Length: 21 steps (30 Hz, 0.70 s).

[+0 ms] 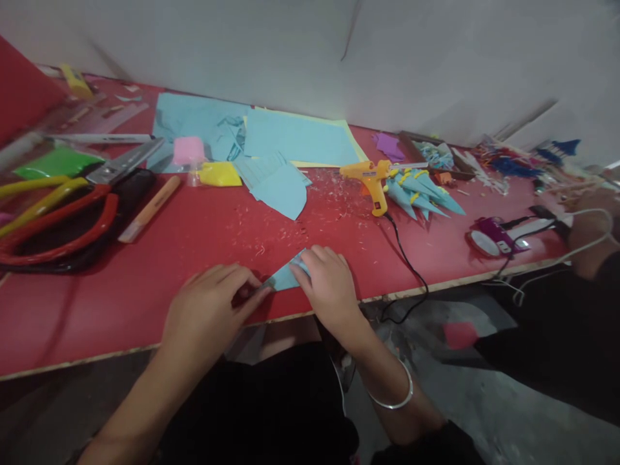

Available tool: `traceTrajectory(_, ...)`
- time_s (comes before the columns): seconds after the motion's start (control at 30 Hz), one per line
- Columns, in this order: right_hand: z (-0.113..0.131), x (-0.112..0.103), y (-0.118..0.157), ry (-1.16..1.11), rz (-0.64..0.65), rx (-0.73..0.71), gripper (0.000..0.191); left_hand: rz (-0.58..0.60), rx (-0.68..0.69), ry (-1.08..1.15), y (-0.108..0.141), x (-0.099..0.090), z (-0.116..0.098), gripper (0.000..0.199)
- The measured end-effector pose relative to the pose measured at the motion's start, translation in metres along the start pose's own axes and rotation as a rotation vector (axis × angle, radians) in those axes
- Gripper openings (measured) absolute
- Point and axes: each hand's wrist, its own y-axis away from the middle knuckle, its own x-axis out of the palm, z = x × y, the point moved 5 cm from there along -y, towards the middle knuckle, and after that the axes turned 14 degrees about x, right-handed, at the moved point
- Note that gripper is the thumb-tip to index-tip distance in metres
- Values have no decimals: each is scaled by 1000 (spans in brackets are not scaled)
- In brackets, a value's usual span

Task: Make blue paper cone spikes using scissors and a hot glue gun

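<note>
A small piece of light blue paper (285, 278), pointed at its left end, lies near the front edge of the red table. My left hand (213, 310) pinches that pointed end between thumb and fingers. On the paper's right end rests my right hand (332, 287), thumb and fingers closed over it and covering part of it. Just beyond, a stack of cut blue paper pieces (281, 190) sits fanned out. To its right lies a yellow glue gun (371, 181), beside several blue paper cones (421, 192) with yellow bands.
Large scissors (104, 213) and a wooden-handled tool (150, 210) lie at the left. Blue sheets (300, 135) rest against the wall. A black cord (404, 248) hangs over the front edge. At right are a purple-and-white device (491, 237) and another person's arm (593, 236).
</note>
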Motion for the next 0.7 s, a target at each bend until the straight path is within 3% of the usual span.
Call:
traceTrajectory(0.17, -3, -2, 0, -67, -15, -25, 23, 122, -83, -12, -1, 1, 2, 25)
traceTrajectory(0.33, -1, -4, 6, -162, -84, -6, 49, 139, -56, 0, -3, 1, -2, 24)
traceTrajectory(0.5, -2, -4, 10, -211, -94, 37, 40, 105, 52, 1, -5, 1, -7, 27)
traceTrajectory(0.7, -30, -10, 9, -297, -92, 115, 36, 127, 104, -48, -5, 0, -7, 35)
